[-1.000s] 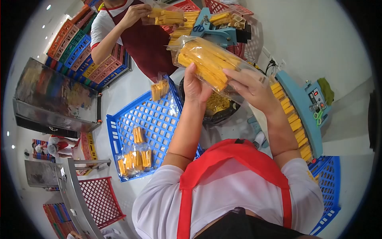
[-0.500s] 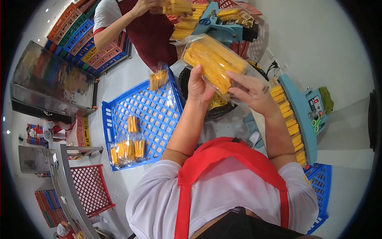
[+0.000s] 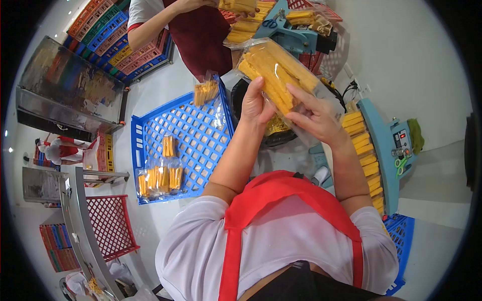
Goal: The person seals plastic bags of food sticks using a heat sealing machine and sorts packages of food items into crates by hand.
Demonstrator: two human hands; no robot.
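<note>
A clear plastic bag of long yellow snack sticks [image 3: 276, 70] is held up in front of me, tilted. My left hand [image 3: 257, 104] grips its near left side, thumb on top and fingers hidden underneath. My right hand [image 3: 317, 116] is closed around the lower right end, where loose clear plastic shows. Below the bag, a black-lined bin [image 3: 276, 138] holds yellow scraps. To the left is a blue crate [image 3: 136, 155] with several small packs of yellow sticks [image 3: 159, 176] in its near corner and another pack [image 3: 206, 93] at its far end.
A blue sealing machine [image 3: 380, 145] stands at right, with green scissors [image 3: 400, 164] and a row of yellow sticks [image 3: 365, 155] beside it. Across from me, a co-worker in a maroon apron [image 3: 201, 45] holds yellow sticks near another blue machine [image 3: 293, 37]. Stacked crates [image 3: 115, 45] line the back.
My view has shifted slightly. Both hands still hold the bag, and my right fingers have moved a little along its lower end.
</note>
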